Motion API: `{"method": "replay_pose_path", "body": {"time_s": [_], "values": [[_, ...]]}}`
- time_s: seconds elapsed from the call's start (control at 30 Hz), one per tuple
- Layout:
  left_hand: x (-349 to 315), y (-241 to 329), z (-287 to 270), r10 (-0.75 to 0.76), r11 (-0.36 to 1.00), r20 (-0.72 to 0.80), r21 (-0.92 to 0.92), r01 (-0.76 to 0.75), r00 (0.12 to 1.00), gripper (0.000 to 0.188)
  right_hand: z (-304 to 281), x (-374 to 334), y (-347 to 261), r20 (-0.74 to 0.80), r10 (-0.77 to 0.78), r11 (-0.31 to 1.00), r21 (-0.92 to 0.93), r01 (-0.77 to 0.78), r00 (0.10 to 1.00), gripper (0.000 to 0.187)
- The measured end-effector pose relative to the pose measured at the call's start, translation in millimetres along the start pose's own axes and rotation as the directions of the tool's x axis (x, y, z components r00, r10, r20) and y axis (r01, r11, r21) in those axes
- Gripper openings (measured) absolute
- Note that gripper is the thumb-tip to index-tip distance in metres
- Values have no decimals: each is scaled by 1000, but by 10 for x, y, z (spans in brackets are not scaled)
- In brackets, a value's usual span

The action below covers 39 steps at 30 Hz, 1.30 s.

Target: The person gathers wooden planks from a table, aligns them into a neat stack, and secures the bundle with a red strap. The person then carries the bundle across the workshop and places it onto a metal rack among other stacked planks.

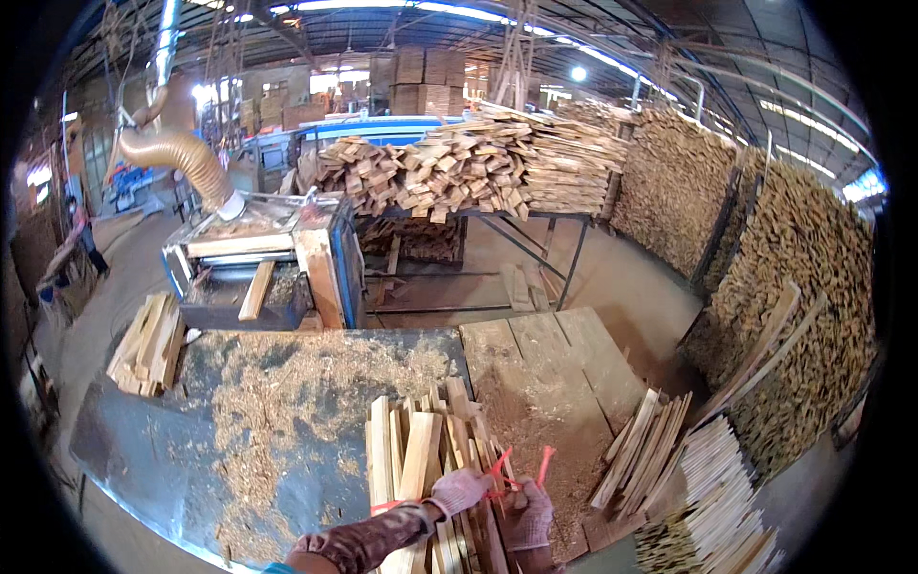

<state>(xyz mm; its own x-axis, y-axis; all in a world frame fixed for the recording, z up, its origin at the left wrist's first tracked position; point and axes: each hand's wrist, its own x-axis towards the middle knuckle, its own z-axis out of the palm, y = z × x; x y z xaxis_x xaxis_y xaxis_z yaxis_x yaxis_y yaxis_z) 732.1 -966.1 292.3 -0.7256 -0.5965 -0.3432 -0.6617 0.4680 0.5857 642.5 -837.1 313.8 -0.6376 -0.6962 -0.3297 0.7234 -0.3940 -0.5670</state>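
A bundle of wooden strips (418,454) lies on the table in front of me, with a red tie (496,471) around it. My left hand (459,490), in a pinkish knit glove, reaches across the bundle and closes on the tie. Beside it, my right hand (531,512), gloved alike, grips the other part of the tie, whose loose end sticks up above the fingers. A patterned sleeve covers my left forearm. Whether the tie is knotted between the hands is too small to make out.
Sawdust (277,402) covers much of the dark table (124,430). Ahead stands a planing machine (325,258) with a board (256,290) in its mouth and a ribbed hose (182,153). Strips (148,349) lie at left, more (643,445) at right. Tall wood stacks (794,306) line the right side.
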Motion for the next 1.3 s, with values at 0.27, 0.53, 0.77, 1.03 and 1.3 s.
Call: {"method": "replay_pose_path", "body": {"time_s": [0.27,0.53,0.77,1.03,1.3], "values": [[-308,186,18,174,978,-137,138,-155,975,36,-133,87,225,318,-402,690,-512,512,859,15],[-217,-92,294,88,971,-135,233,-55,987,33,327,-91,449,893,-138,-274,-449,850,428,22],[-107,-158,265,127,978,-130,182,-102,983,36,888,-163,274,558,380,-710,-335,619,737,23],[74,-239,173,185,982,-176,79,-174,967,41,1413,-248,182,369,689,-689,66,722,623,29],[149,-430,310,315,805,-77,-506,-310,946,45,1944,-239,-613,865,185,-589,-283,757,467,30]]}}
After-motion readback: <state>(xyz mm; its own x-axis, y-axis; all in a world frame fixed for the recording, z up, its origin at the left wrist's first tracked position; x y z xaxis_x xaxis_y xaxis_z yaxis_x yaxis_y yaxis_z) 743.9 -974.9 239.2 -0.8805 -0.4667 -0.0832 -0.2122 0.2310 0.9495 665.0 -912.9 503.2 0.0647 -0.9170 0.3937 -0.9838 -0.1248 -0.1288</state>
